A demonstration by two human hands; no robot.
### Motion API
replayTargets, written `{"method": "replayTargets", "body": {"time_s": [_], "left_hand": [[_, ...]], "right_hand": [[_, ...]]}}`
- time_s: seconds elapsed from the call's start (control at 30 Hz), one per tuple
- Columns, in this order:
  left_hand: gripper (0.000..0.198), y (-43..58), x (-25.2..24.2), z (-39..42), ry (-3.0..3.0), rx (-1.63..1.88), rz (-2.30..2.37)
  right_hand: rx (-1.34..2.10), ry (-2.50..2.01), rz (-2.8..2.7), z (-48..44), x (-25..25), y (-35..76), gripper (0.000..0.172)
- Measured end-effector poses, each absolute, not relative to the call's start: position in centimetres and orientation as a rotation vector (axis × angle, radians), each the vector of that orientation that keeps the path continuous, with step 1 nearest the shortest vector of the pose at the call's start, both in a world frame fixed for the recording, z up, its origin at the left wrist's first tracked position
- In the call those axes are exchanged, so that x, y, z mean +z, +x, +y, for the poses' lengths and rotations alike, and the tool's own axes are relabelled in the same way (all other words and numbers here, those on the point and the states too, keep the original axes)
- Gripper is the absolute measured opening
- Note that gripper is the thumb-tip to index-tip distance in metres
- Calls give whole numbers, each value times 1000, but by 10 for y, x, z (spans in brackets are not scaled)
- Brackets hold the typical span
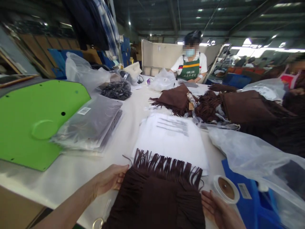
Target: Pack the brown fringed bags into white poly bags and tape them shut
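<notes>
A dark brown fringed bag [159,200] lies at the near edge, its strips of fringe pointing away from me over a stack of white printed plastic bags [166,140]. My left hand [111,179] pinches the bag's upper left side, thumb on top and fingers curled beneath. At the right side, my right hand [218,206] has its fingers bent against the bag's edge, gripping it. Part of that hand runs out of the frame. A gold-coloured ring [97,223] shows beside the bag's lower left.
Left stand a green board [43,117] and plastic-wrapped grey packs [90,121]. On the right are a tape roll [226,189], a blue bin [247,197] and clear plastic [257,159]. Brown fringed pieces [247,106] lie beyond. A masked co-worker [190,63] is across the table.
</notes>
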State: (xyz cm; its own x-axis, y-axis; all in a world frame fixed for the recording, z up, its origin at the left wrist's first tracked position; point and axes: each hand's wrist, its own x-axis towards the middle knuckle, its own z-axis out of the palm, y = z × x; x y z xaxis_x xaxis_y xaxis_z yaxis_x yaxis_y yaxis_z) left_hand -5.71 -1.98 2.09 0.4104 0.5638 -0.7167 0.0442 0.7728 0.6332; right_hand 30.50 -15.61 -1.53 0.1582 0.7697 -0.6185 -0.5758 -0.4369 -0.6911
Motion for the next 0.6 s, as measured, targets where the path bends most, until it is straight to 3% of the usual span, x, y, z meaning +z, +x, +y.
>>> {"method": "replayTargets", "body": {"time_s": [0.13, 0.23, 0.4, 0.6], "left_hand": [[45, -45, 10, 0, 408, 215, 902], [43, -35, 6, 8, 322, 153, 742], [39, -25, -5, 18, 307, 74, 664], [54, -6, -10, 28, 264, -52, 648]], "right_hand": [[1941, -1143, -145, -127, 3, 303, 26], [1986, -1119, -163, -115, 1, 299, 19], [2070, -1127, -176, -103, -18, 296, 30], [2136, -1188, -280, -79, -21, 288, 33]]}}
